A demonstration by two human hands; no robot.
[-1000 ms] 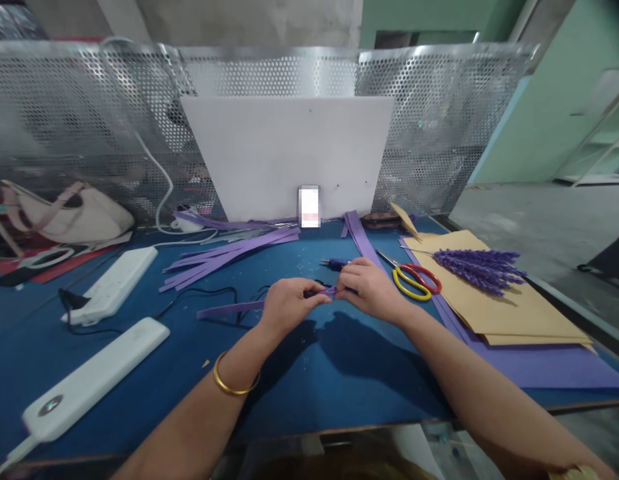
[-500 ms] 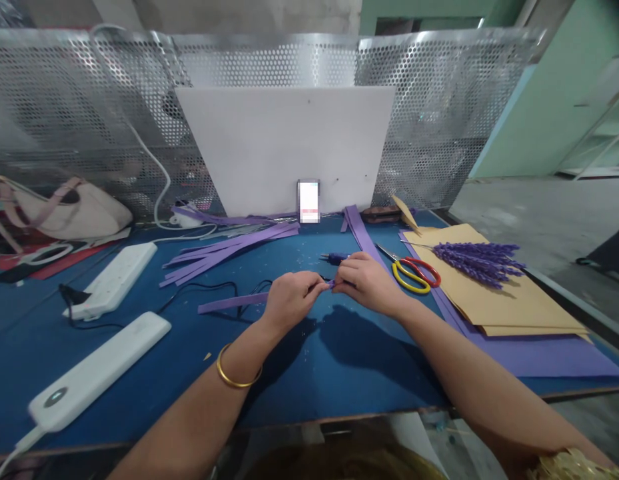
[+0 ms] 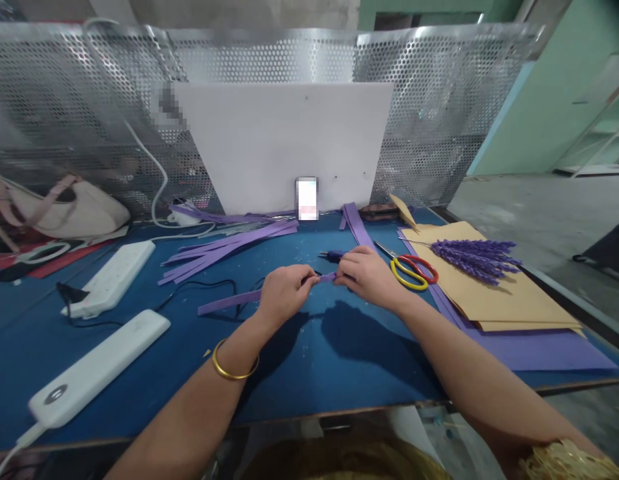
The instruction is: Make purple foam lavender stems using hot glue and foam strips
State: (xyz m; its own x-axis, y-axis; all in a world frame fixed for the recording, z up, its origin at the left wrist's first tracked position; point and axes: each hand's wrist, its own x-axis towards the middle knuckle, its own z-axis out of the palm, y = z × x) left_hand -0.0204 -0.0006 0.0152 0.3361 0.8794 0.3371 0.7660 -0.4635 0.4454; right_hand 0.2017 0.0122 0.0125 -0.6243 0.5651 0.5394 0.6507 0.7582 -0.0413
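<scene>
A narrow purple strip (image 3: 229,303) runs under my left hand (image 3: 288,291) and across to my right hand (image 3: 362,275). My left hand pinches it between thumb and fingers. The fingers of my right hand are closed on the strip's right part, and a short stretch of it shows between the hands. Just behind my right hand lies a dark blue tool (image 3: 334,256), partly hidden by it. Scissors with red and yellow handles (image 3: 412,272) rest to the right of that hand.
More purple strips (image 3: 229,250) lie at the back left. White power strips (image 3: 99,370) with cables occupy the left. Purple flowers (image 3: 476,260) lie on tan sheets (image 3: 519,310) at the right. A lit phone (image 3: 307,199) leans against a white board (image 3: 294,140).
My left hand has moved slightly left, away from my right hand. More of the purple strip now shows between them. The view has shifted a little.
</scene>
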